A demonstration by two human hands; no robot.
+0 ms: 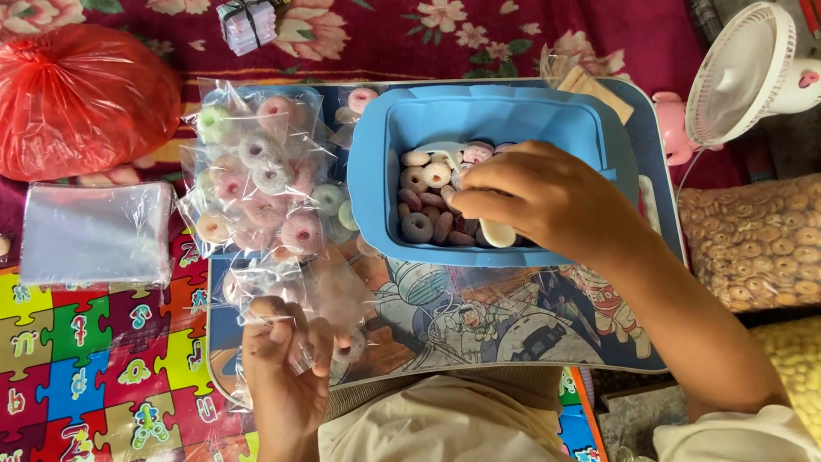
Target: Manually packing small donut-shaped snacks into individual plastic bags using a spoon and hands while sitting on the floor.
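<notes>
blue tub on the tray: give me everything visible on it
The blue tub is a rectangular container with rounded corners and a broad flat rim, apparently matte plastic. It sits upright and open on the printed tray, toward the far side. Ring-shaped candies in pink, white and purplish tones lie loose inside, covering the visible floor. The right hand reaches in over its near rim, fingers among the candies. Filled clear bags lie against its left side.

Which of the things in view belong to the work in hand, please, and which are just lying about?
In use:
right hand in blue tub of ring sweets
left hand holding small clear bag
filled bags

Lying about:
red plastic bag
white fan
puzzle mat
</notes>
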